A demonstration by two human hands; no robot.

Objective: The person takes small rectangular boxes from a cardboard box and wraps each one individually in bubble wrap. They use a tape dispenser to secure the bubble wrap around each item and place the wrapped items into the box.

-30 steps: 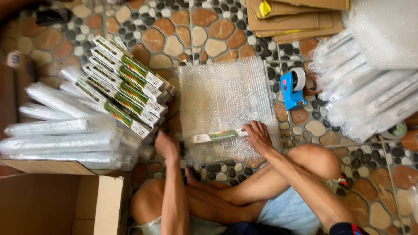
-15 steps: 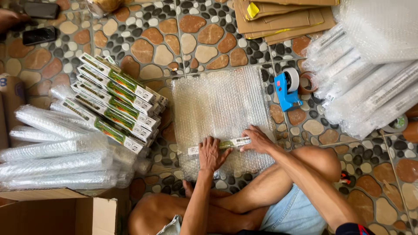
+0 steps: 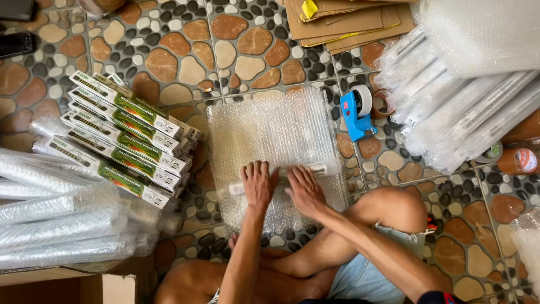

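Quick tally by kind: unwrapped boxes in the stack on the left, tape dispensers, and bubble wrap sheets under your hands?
Long green-and-white boxes, unwrapped, stacked: about 5 visible
Blue tape dispenser: 1
Bubble wrap sheet under left hand and right hand: 1
Total: about 7

A stack of long white boxes [image 3: 121,138] with green and black labels lay at the left of the frame, slanting down to the right. Below them, at lower left, were long packages wrapped in bubble wrap [image 3: 56,225], and more wrapped packages [image 3: 450,107] lay at the upper right. One long white box [image 3: 278,177] lay in the centre on a bubble wrap sheet [image 3: 275,129], under both hands. A brown cardboard box [image 3: 67,287] stood at the bottom left corner, and flat cardboard pieces [image 3: 349,22] lay at the top. A dark phone screen [image 3: 17,42] was at the upper left.
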